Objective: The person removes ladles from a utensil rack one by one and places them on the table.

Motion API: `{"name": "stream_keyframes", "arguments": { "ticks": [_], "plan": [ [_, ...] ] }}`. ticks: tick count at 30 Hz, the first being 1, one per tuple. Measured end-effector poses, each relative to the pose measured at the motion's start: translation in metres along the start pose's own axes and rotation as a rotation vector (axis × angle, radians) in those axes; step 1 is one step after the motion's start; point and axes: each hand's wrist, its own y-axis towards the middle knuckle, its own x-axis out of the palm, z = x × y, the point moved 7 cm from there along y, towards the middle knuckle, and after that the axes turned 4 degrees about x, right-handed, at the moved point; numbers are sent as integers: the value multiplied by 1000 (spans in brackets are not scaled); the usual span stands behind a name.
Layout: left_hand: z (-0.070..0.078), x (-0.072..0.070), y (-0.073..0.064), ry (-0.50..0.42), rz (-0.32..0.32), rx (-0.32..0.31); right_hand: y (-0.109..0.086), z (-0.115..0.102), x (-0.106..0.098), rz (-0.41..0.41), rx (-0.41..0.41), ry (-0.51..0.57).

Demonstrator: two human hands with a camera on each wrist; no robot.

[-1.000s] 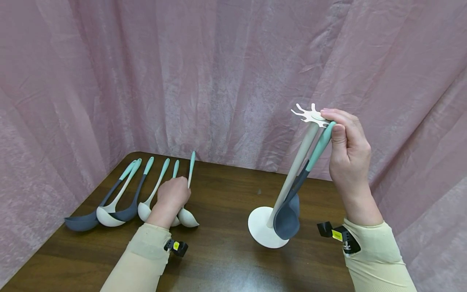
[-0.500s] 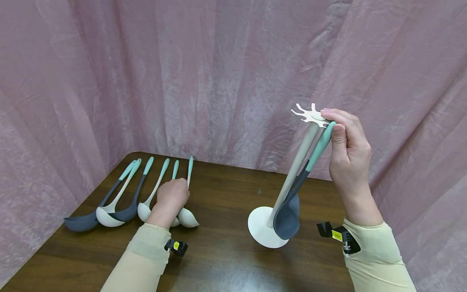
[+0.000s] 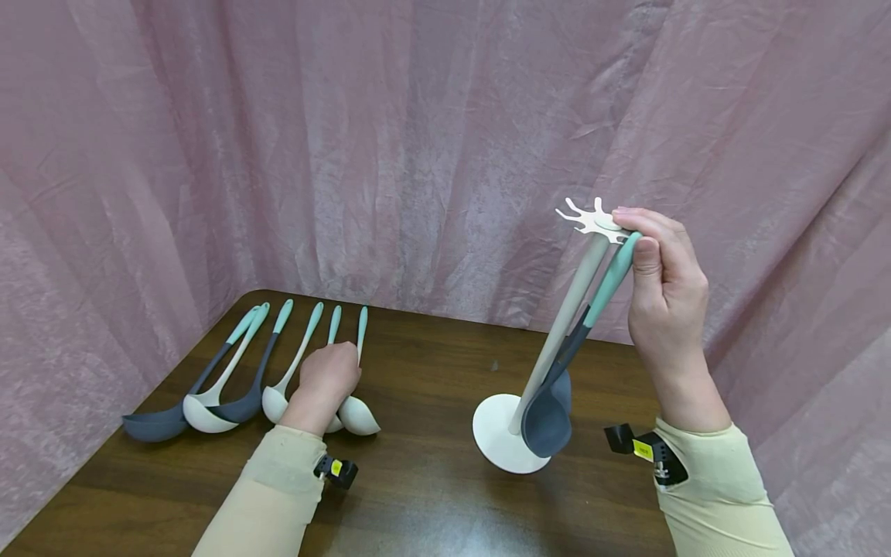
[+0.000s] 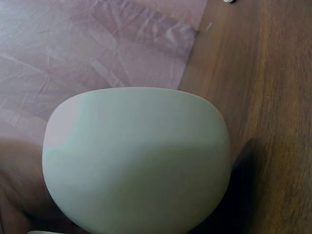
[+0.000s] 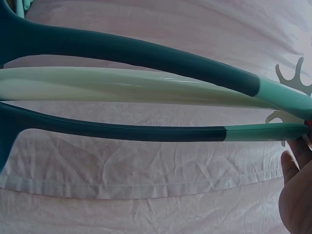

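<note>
In the head view my left hand (image 3: 329, 375) grips a white ladle (image 3: 359, 416) by its shaft, at the right end of a row of ladles; its mint handle points away from me. That ladle's bowl fills much of the left wrist view. My right hand (image 3: 664, 278) is at the top of a white utensil stand (image 3: 565, 329), fingertips on its hooked ring (image 3: 592, 220). Thumb and fingers pinch the mint handle end of a dark grey ladle (image 3: 546, 425), which hangs along the pole. A second dark grey ladle (image 5: 146, 46) hangs beside it, clearer in the right wrist view.
Left of my left hand lie several more ladles, among them a white one (image 3: 275, 404) and a dark grey one (image 3: 155, 425), handles toward the curtain. The stand's round white base (image 3: 497, 433) rests on the brown table (image 3: 425, 480). A pink curtain (image 3: 431, 155) closes off the back.
The mint handle of the white ladle by my left hand has sunk lower, and that hand has shifted slightly left. My right hand and the stand have stayed put.
</note>
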Motion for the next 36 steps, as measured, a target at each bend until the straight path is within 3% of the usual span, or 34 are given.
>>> {"name": "stream_keyframes", "arguments": {
  "ticks": [13, 22, 28, 36],
  "plan": [
    [-4, 4, 4, 31, -17, -22, -1, -3, -1, 9, 16, -10],
    [-6, -1, 5, -2, 16, -9, -1, -5, -2, 6, 12, -39],
    [-5, -14, 2, -5, 103, 4, -1, -5, -3, 19, -7, -57],
    [10, -31, -4, -8, 177, 40, -4, -9, 1, 75, -37, -171]
  ]
}}
